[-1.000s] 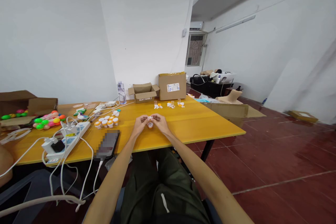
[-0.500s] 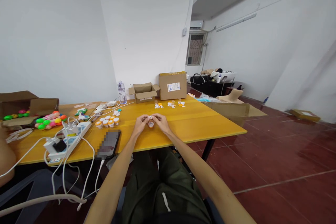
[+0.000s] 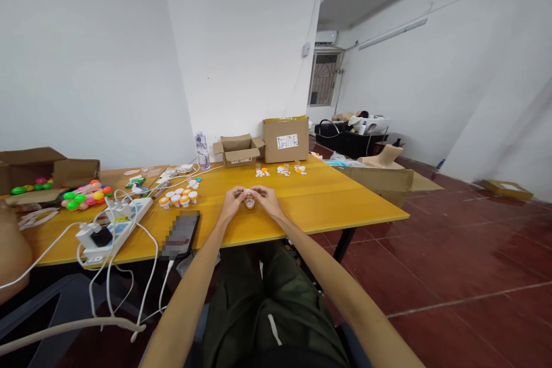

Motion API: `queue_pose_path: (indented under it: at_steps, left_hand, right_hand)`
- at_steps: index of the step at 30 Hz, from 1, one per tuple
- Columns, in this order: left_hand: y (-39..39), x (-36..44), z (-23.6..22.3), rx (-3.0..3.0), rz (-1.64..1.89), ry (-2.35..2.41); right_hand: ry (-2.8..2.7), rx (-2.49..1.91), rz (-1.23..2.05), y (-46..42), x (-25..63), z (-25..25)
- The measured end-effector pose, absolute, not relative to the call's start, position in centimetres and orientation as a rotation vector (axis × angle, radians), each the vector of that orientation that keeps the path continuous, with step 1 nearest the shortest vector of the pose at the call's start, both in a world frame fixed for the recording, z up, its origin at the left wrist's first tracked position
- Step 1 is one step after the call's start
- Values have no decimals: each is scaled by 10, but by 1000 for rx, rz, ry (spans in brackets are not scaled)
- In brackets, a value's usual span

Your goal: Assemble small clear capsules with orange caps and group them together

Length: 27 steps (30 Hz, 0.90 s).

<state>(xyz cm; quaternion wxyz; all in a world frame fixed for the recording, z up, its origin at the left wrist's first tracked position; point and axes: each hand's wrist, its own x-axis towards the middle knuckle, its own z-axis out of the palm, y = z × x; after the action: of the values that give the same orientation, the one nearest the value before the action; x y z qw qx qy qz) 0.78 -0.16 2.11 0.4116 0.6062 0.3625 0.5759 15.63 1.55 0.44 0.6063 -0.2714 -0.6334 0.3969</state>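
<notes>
Cup [image 3: 250, 203] between hands [image 3: 234, 200] [image 3: 266, 200], axis unclear

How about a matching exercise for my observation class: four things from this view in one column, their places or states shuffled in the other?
Things
1. Phone
2. Clear bottle
3. Power strip
4. Small clear container

Places or states
A. Has chargers plugged in
B. Between left hand and right hand
C. Lies flat near the table's front edge
D. Upright, left of the open box

Right pairs: 1-C, 2-D, 3-A, 4-B
</notes>
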Motion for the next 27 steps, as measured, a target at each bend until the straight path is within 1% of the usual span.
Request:
queue_pose_path:
  at_steps: [27]
  left_hand:
    - [-2, 8, 21, 1562, 1414, 883]
  right_hand:
    - [-1490, -617, 901, 19, 159, 1]
